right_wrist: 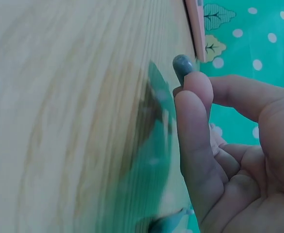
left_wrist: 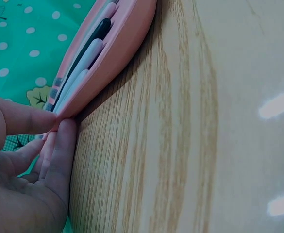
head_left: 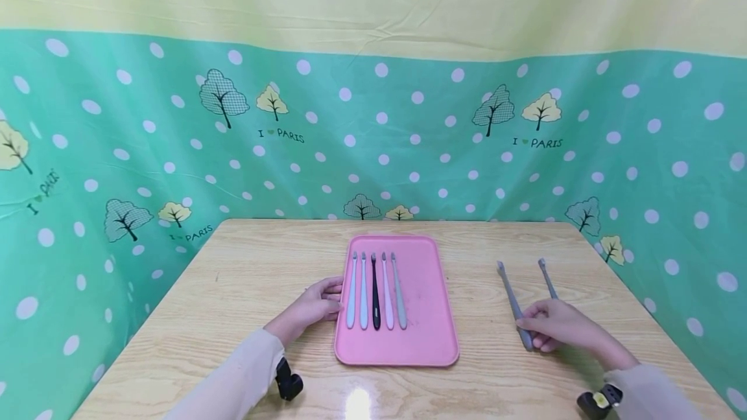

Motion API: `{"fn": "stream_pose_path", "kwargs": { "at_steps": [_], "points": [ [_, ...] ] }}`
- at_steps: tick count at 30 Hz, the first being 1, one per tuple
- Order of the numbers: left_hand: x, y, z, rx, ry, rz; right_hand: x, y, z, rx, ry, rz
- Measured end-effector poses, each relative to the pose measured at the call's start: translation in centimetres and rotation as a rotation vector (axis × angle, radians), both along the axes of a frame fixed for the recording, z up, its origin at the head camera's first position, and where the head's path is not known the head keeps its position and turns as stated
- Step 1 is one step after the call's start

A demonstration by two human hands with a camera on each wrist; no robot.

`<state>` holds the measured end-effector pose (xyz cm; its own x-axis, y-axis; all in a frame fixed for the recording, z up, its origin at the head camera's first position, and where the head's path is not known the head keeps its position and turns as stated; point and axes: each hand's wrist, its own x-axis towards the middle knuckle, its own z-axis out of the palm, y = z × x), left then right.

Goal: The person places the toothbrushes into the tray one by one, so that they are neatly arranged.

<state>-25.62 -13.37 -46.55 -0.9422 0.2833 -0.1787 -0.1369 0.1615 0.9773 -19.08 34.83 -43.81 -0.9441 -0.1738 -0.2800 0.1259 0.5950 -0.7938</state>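
My left hand (head_left: 318, 303) pinches the left rim of a pink tray (head_left: 428, 303) between thumb and fingers; the left wrist view shows this grip on the rim (left_wrist: 125, 53) close up. Several toothbrushes lie side by side in the tray's left half, heads toward the back: light blue ones, a black toothbrush (head_left: 375, 297), a pink toothbrush (head_left: 388, 297) and a grey-green toothbrush (head_left: 399, 297). Off to the right, my right hand (head_left: 554, 326) pinches a grey toothbrush (head_left: 511, 293) near its handle's lower end (right_wrist: 182, 65). Another grey toothbrush (head_left: 547, 276) is partly hidden behind this hand.
The wooden table (head_left: 280, 245) carries the tray near its middle. Behind and at both sides hangs a green and yellow curtain (head_left: 397, 102) with dots and trees. A black wrist camera (head_left: 287, 381) sits on the left wrist, another (head_left: 598, 400) on the right.
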Motion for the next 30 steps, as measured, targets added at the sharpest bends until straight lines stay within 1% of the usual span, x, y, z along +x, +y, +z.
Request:
{"fn": "stream_pose_path", "kwargs": {
  "at_steps": [11, 23, 30],
  "points": [
    [-0.2, 0.0, -0.5, 0.004, -0.004, 0.011, -1.1, -2.7, 0.1, -0.063, 0.0, 0.062],
    [0.0, 0.0, -0.2, 0.0, 0.009, 0.0, -2.7, -6.3, 0.5, -0.153, -0.011, 0.114],
    [-0.1, 0.0, -0.3, -0.005, 0.003, 0.015, -3.5, -8.6, 0.6, -0.185, -0.017, 0.146]
  ]
}}
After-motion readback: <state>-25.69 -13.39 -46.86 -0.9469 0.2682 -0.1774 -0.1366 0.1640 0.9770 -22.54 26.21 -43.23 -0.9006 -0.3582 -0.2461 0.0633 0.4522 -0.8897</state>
